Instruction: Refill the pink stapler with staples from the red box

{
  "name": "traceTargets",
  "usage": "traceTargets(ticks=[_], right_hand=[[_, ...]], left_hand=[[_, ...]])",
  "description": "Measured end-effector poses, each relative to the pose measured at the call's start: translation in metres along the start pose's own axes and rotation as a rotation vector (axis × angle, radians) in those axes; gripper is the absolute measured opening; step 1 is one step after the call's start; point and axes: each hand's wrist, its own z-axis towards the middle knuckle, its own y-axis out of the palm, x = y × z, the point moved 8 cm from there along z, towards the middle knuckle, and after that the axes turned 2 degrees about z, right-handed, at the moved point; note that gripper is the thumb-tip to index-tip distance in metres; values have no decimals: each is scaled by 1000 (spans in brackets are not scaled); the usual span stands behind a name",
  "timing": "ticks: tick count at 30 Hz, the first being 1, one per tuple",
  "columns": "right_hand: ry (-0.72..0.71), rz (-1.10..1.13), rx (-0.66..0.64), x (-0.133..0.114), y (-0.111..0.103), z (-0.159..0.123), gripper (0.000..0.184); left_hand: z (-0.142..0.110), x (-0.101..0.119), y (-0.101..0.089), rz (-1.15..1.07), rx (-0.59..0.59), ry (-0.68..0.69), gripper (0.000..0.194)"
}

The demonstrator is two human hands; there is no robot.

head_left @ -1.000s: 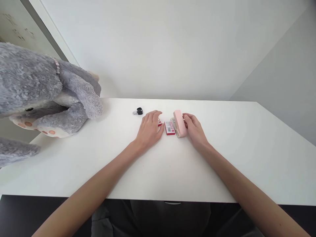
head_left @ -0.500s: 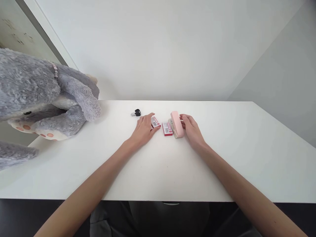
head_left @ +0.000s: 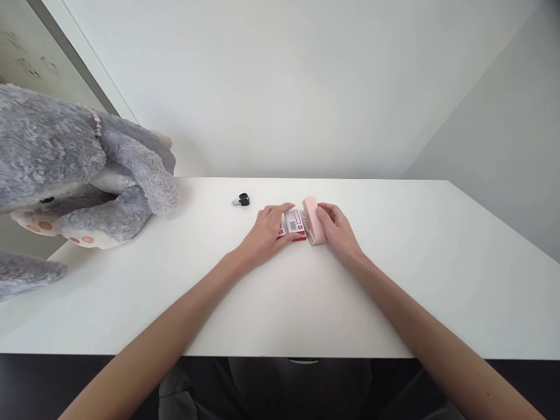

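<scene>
My left hand (head_left: 266, 236) curls its thumb and fingers around two small red-and-white boxes. The nearer-to-palm box is mostly hidden under the hand, while the other box (head_left: 294, 220) shows its barcode label on top. Right beside that box stands a pink stapler (head_left: 314, 219) with a pale base, on the white table. My right hand (head_left: 338, 230) grips the stapler from its right side, thumb on top and fingers behind it, partly out of sight.
A small black-handled staple remover (head_left: 243, 200) lies behind my left hand. At the left, a big grey plush toy (head_left: 87, 169) sits on the white table (head_left: 289, 309). A white wall (head_left: 284, 87) rises along the table's back edge.
My left hand has slid right with one box, bringing it up against the second box by the stapler. My right thumb has moved onto the stapler's side.
</scene>
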Motion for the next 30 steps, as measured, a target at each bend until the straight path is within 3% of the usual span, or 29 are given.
traceTargets(ticks=[11, 23, 30], right_hand=[[2, -29, 2, 0, 1, 0, 46], [12, -34, -3, -2, 0, -1, 46], [-5, -28, -9, 0, 2, 1, 46]], left_hand=[[0, 0, 14, -20, -77, 9, 63], [-2, 0, 6, -28, -151, 51, 70], [3, 13, -9, -150, 69, 182, 75]])
